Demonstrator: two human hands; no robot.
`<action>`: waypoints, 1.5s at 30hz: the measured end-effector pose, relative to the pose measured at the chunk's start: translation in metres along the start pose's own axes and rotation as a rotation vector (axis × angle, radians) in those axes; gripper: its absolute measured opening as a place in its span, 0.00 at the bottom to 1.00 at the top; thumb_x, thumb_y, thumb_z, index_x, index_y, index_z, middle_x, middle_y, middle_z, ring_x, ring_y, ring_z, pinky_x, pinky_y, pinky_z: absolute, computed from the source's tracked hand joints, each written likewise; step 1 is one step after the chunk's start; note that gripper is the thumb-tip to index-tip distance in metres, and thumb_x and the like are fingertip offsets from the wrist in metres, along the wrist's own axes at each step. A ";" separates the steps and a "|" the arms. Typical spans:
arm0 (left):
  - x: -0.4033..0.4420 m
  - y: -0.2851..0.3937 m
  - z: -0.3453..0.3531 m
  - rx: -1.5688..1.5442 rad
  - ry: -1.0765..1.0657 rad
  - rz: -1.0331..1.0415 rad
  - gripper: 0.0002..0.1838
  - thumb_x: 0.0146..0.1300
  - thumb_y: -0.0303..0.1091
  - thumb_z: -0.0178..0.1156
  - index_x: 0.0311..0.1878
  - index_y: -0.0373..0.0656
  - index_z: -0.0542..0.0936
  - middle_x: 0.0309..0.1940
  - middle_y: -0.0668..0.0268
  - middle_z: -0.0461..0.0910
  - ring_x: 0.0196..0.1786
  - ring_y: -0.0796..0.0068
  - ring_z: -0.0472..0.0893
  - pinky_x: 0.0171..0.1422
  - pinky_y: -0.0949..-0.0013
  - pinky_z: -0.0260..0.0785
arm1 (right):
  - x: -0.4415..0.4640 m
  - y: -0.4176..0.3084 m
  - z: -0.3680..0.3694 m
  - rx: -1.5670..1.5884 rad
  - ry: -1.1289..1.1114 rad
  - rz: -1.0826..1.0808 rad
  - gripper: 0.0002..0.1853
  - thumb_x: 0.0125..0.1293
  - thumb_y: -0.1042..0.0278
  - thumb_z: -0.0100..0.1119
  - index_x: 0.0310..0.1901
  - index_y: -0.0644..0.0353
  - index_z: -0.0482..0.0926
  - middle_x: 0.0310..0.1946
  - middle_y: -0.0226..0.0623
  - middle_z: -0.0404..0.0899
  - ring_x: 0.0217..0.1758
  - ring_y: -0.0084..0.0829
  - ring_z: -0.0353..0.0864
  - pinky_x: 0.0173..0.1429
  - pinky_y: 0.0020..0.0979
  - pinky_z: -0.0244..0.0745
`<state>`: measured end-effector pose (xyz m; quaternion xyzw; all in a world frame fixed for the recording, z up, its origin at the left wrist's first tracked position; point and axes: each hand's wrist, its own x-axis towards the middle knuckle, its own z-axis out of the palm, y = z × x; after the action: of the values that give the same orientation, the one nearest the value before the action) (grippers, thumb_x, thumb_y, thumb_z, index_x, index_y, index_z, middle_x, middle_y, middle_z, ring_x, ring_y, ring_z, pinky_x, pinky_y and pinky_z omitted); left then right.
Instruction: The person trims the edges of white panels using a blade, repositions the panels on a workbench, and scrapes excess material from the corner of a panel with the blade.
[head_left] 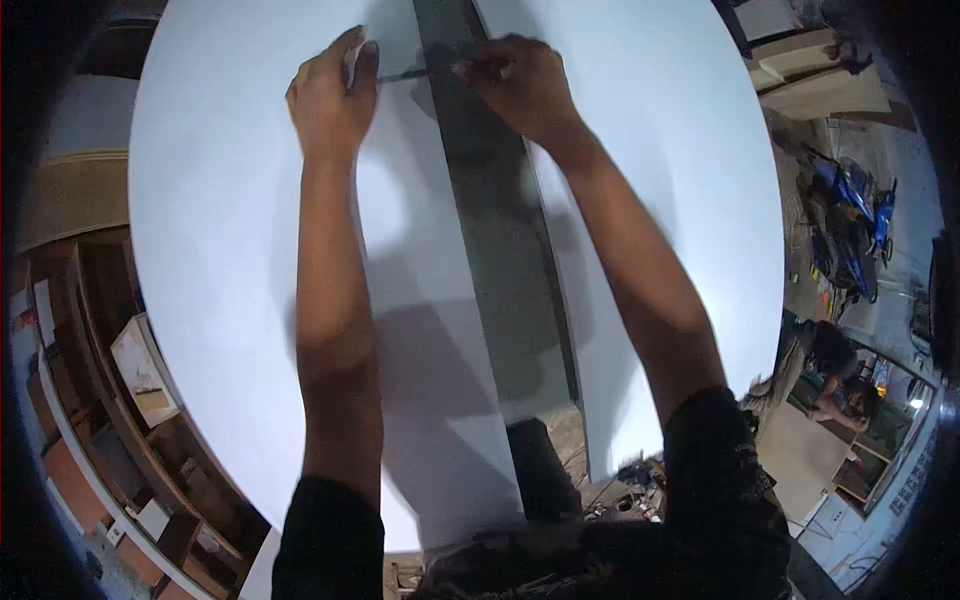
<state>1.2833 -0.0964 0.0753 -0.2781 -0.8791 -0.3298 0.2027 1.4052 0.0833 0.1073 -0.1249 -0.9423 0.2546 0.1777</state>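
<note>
A large white board [230, 250] lies in front of me, with a second white panel [680, 200] to its right. Between them runs a long grey strip [500, 270]. My left hand [335, 95] is over the left board, its thumb and forefinger slightly apart, with nothing visible between them. Over the strip's far part is my right hand [525, 85], fingers curled into a pinch. A thin dark stick-like thing [405, 75] reaches from the right fingertips toward the left hand; its exact kind is too small to tell. Shadows of both arms fall across the boards.
Wooden shelving [110, 400] with pieces of board stands at the left. On the right are a blue motorbike [850, 215] and a person [845, 400] beside a pale panel [800, 450]. Clutter [630, 490] lies on the floor near my right elbow.
</note>
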 end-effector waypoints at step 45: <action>-0.047 0.025 -0.015 -0.282 -0.199 0.072 0.06 0.57 0.22 0.67 0.36 0.42 0.87 0.31 0.66 0.84 0.36 0.73 0.81 0.37 0.73 0.76 | -0.012 0.004 0.013 0.341 -0.036 -0.227 0.07 0.57 0.73 0.65 0.37 0.61 0.87 0.36 0.45 0.87 0.41 0.48 0.83 0.53 0.45 0.73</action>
<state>1.3377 -0.1076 0.0720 -0.3663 -0.8294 -0.4130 0.0853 1.4113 0.0773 0.0912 0.0186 -0.8967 0.3909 0.2068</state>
